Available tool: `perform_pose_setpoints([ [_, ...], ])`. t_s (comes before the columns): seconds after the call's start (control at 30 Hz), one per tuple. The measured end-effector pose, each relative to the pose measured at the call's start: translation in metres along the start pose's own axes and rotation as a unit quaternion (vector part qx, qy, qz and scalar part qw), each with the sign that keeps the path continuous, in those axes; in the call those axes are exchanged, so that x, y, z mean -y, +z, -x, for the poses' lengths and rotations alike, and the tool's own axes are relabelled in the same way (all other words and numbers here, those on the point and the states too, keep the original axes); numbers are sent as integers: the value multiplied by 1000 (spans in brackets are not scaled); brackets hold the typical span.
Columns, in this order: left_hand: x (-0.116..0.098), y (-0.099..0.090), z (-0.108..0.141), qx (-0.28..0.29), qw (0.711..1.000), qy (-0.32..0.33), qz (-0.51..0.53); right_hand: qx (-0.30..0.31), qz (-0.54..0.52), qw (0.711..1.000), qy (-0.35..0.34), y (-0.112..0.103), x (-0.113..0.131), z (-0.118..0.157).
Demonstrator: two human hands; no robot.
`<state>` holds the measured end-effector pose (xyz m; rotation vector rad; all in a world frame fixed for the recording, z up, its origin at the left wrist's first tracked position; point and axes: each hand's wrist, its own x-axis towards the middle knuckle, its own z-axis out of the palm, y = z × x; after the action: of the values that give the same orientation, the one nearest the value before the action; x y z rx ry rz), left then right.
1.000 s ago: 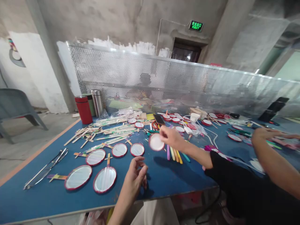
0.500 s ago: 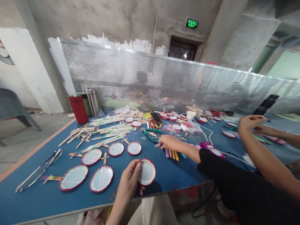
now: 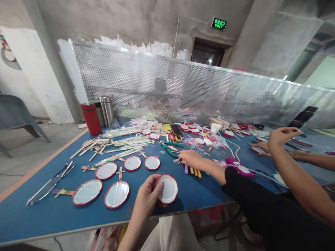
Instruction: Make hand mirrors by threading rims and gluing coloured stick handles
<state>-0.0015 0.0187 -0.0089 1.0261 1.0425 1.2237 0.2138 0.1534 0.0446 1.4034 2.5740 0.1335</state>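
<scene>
My left hand is closed on the edge of a round jar lid, red-rimmed and pale inside, above the table's front edge. My right hand, in a short black sleeve, reaches across with curled fingers beside a row of coloured pens. What its fingertips hold is hidden. Green-handled pliers lie just beyond it. Left of my hands rest several similar lids, such as the near lid, with coloured craft-stick handles attached.
Loose wooden sticks are piled farther back. Glasses lie at left, and a red bottle stands by a perforated metal screen. A white cable and purple device are at right. A co-worker's hand is beyond.
The view has shifted slightly. My left thumb now lies over the lid's face. My right hand stays beside the pens. At far right, a co-worker's other hand has come to a lid.
</scene>
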Motion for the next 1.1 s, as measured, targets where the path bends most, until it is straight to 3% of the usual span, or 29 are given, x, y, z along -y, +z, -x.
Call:
perform_pose_setpoints([
  [0.17,4,0,-3,-24,997,68,-26,-23,-30,999,19,10,6,-5],
  [0.33,0,-1,-1,-17,989,102,-103,-83,-123,986,72,0,6,5],
  [0.53,2,-4,-1,-6,985,113,-130,-119,-275,953,36,-7,20,10],
  [0.73,6,-3,-2,-11,994,79,-75,-115,-455,883,-7,-10,52,18],
  [0.9,8,-4,-2,58,997,36,21,-79,-578,810,-60,-11,81,32],
  [1.1,-3,-3,3,56,997,-3,61,-59,-634,766,-91,-5,95,40],
])
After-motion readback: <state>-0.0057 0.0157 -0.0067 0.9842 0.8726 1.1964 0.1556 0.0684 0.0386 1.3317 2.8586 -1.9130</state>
